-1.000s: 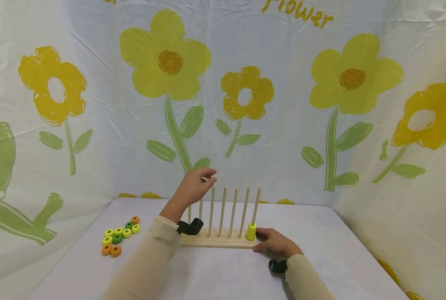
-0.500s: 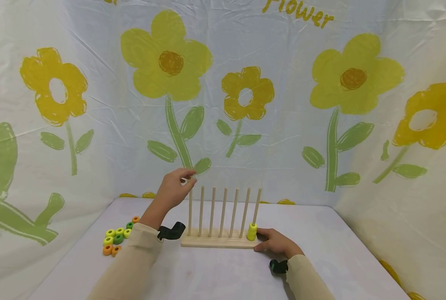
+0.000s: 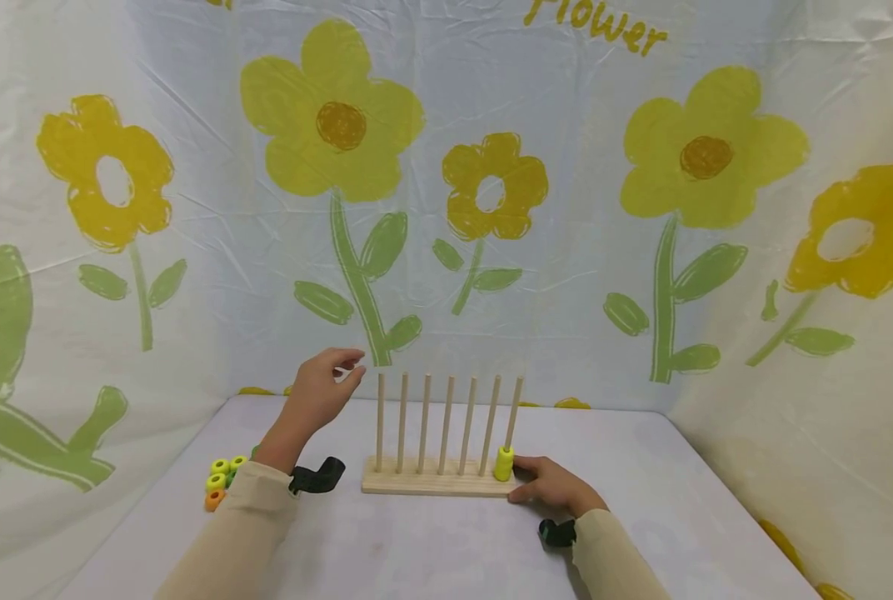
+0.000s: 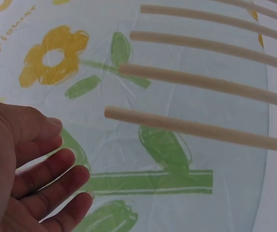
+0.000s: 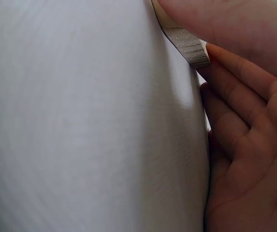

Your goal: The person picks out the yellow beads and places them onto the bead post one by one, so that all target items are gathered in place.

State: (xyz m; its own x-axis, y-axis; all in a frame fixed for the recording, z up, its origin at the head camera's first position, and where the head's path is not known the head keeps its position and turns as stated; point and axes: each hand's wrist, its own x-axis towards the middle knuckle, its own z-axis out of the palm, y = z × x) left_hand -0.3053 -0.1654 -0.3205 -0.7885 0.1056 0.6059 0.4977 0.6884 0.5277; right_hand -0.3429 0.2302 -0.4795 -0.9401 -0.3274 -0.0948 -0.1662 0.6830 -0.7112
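Sleeves, cream, two: left (image 3: 229, 533) and right (image 3: 619, 558), each reaching in from the near edge. Black wrist devices, two: one at the left cuff (image 3: 317, 477), one at the right cuff (image 3: 557, 532). Counter (image 3: 416, 550), pale, covered in whitish cloth, bearing all small pieces. Loose beads, round, holed, in a cluster at the counter's left side, partly hidden by the left forearm: orange bead (image 3: 215, 500) nearest, yellow beads (image 3: 216, 482) and green beads behind it. Right hand (image 3: 555, 485), low at the right end of the peg rack (image 3: 439, 485); its grip holds that end, thumb at the front corner, fingers behind the end face. Peg rack: pale wood, flat on the counter at centre, long side facing the viewer, seven upright pegs (image 3: 446, 426) in one row. Bead stack (image 3: 504, 465), yellow, threaded on the rightmost peg and seated at its foot; whether a right fingertip touches it is hard to tell. Left hand (image 3: 319, 390), raised beside the top of the leftmost peg (image 3: 380, 423), apart from it; its grip is slack and empty, fingers loosely bent, thumb separate. Backdrop cloth (image 3: 551, 333), white, wrinkled, printed with yellow flowers, green stems and the lettering "Flower" (image 3: 604, 25).
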